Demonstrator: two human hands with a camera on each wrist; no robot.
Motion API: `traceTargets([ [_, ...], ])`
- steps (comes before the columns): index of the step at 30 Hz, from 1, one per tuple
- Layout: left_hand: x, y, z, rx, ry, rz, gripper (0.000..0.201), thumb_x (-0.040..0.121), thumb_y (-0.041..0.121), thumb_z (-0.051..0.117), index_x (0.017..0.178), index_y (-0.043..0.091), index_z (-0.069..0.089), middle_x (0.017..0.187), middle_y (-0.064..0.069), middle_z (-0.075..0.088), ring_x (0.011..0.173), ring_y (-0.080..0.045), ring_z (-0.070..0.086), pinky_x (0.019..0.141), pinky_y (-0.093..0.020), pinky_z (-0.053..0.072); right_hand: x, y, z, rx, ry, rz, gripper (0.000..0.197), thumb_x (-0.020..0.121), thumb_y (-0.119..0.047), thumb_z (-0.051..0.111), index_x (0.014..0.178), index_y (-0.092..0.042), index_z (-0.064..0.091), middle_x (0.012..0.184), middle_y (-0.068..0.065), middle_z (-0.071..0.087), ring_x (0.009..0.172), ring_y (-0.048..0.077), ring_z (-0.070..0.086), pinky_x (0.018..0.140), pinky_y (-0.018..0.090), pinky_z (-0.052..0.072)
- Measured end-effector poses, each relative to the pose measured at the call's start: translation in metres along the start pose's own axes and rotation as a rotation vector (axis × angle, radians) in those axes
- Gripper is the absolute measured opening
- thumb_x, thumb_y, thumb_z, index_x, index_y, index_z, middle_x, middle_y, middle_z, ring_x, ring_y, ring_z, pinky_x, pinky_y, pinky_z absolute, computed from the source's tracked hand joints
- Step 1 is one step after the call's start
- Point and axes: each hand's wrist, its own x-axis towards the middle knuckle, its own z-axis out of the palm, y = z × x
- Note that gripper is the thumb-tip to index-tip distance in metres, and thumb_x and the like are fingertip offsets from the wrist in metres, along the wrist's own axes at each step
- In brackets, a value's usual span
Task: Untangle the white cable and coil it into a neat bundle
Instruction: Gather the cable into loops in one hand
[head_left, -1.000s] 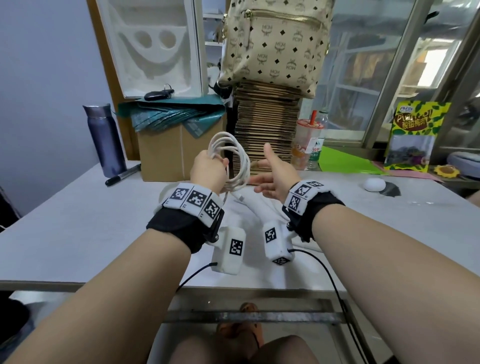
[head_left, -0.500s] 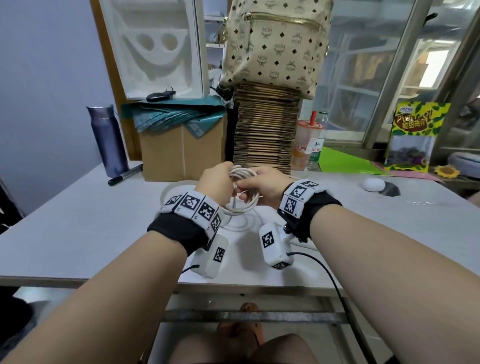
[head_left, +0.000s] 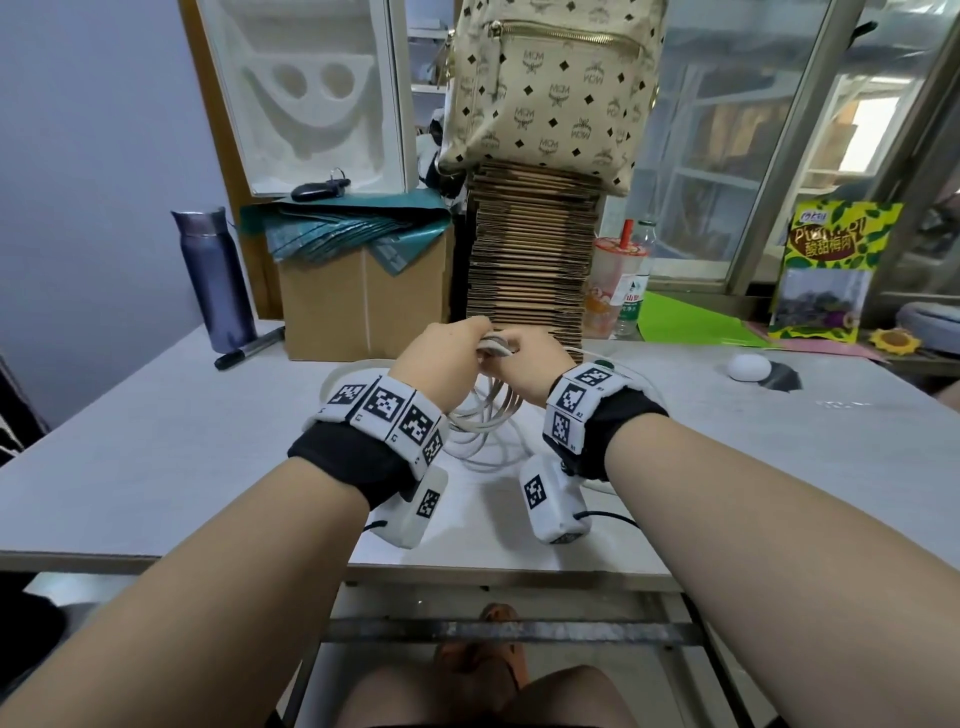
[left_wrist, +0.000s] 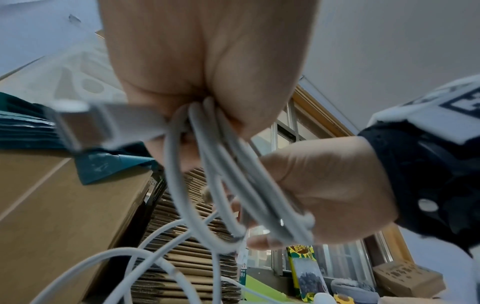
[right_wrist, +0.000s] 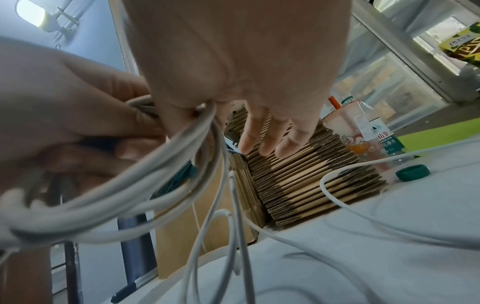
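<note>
Both forearms reach forward over the near table edge and the hands meet in the middle, the left hand (head_left: 441, 356) gripping the looped white cable (head_left: 488, 410) while the right hand (head_left: 530, 364) pinches its top, remaining fingers loosely extended.

Smooth matt white cable (head_left: 485, 415), corrugated cardboard stack (head_left: 530, 260), matt grey table (head_left: 156, 441)

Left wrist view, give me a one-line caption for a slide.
Left hand grips several loops of white cable while the right hand pinches the same bundle, loose cable trailing below.
</note>
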Motion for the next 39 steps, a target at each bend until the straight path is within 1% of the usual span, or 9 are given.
traceTargets([
  [4, 0.001, 0.003, -0.003, -0.261, 0.153, -0.057, 0.022, 0.094, 0.003, 0.035, 0.102, 0.007, 0.055, 0.091, -0.015, 0.061, 0.084, -0.032, 0.059, 0.075, -0.045, 0.055, -0.003, 0.002, -0.003, 0.178, 0.052, 0.061, 0.015, 0.083, -0.010, 0.058, 0.070, -0.007, 0.062, 0.068, 0.006, 0.054, 0.066, 0.019, 0.048, 0.065, 0.029, 0.038],
  [8, 0.005, 0.003, -0.001, -0.508, 0.269, -0.088, 0.021, 0.090, 0.002, 0.034, 0.089, 0.011, 0.053, 0.074, -0.007, 0.061, 0.069, -0.023, 0.058, 0.061, -0.031, 0.048, -0.006, -0.005, -0.004, 0.472, 0.094, 0.101, 0.013, 0.089, -0.012, 0.057, 0.086, -0.003, 0.066, 0.074, 0.008, 0.060, 0.067, 0.019, 0.055, 0.064, 0.025, 0.045],
  [12, 0.002, 0.003, 0.003, -0.705, 0.382, -0.126, 0.031, 0.086, -0.002, 0.029, 0.095, 0.011, 0.056, 0.067, -0.004, 0.064, 0.051, -0.016, 0.060, 0.056, -0.031, 0.051, 0.002, -0.008, -0.007, 0.216, 0.118, 0.164, 0.024, 0.075, -0.036, 0.061, 0.066, -0.013, 0.066, 0.078, 0.011, 0.068, 0.083, 0.029, 0.066, 0.084, 0.042, 0.050],
  [16, 0.002, 0.004, -0.001, -0.889, 0.446, -0.157, 0.037, 0.086, -0.007, 0.026, 0.095, 0.010, 0.057, 0.069, -0.006, 0.063, 0.048, -0.014, 0.064, 0.052, -0.029, 0.054, 0.002, -0.009, -0.010, 0.141, 0.012, 0.200, 0.037, 0.085, -0.038, 0.056, 0.101, -0.007, 0.068, 0.104, 0.009, 0.069, 0.101, 0.027, 0.062, 0.097, 0.040, 0.047],
  [20, 0.006, 0.007, 0.002, -1.038, 0.527, -0.213, 0.043, 0.085, -0.008, 0.024, 0.082, 0.022, 0.054, 0.069, -0.006, 0.063, 0.049, -0.015, 0.063, 0.050, -0.027, 0.051, 0.003, -0.011, -0.007, 0.029, 0.093, 0.167, 0.026, 0.081, -0.036, 0.059, 0.059, -0.022, 0.056, 0.068, 0.001, 0.053, 0.100, 0.026, 0.047, 0.076, 0.035, 0.033],
  [24, 0.008, 0.003, 0.005, -1.132, 0.555, -0.264, 0.039, 0.090, -0.004, 0.027, 0.081, 0.024, 0.052, 0.071, -0.007, 0.064, 0.058, -0.018, 0.065, 0.064, -0.036, 0.056, 0.004, -0.015, -0.006, -0.103, 0.151, -0.004, 0.035, 0.087, -0.038, 0.051, 0.056, -0.023, 0.047, 0.062, -0.009, 0.049, 0.103, 0.029, 0.046, 0.076, 0.034, 0.026],
  [29, 0.011, -0.010, 0.009, -0.872, 0.422, -0.310, 0.020, 0.097, 0.010, 0.038, 0.087, 0.018, 0.054, 0.076, -0.001, 0.064, 0.077, -0.022, 0.062, 0.066, -0.035, 0.052, 0.001, -0.021, -0.010, -0.156, 0.159, 0.029, 0.030, 0.098, -0.034, 0.033, 0.085, -0.023, 0.057, 0.079, -0.003, 0.052, 0.120, 0.027, 0.037, 0.095, 0.041, 0.033],
  [35, 0.006, -0.015, 0.002, -0.469, 0.249, -0.305, 0.019, 0.087, 0.002, 0.048, 0.102, 0.013, 0.051, 0.077, 0.003, 0.058, 0.062, -0.012, 0.053, 0.053, -0.023, 0.038, 0.004, -0.016, -0.004, -0.306, 0.094, -0.019, 0.027, 0.101, -0.032, 0.027, 0.086, -0.022, 0.047, 0.080, -0.002, 0.057, 0.084, 0.025, 0.052, 0.086, 0.039, 0.031],
  [39, 0.005, -0.011, -0.002, -0.164, 0.247, -0.191, 0.018, 0.090, 0.006, 0.044, 0.106, 0.008, 0.053, 0.096, -0.011, 0.060, 0.082, -0.027, 0.053, 0.068, -0.032, 0.038, -0.003, -0.017, -0.002, -0.383, 0.085, -0.081, 0.018, 0.099, -0.024, 0.031, 0.092, -0.019, 0.047, 0.089, 0.004, 0.062, 0.085, 0.028, 0.055, 0.081, 0.038, 0.032],
])
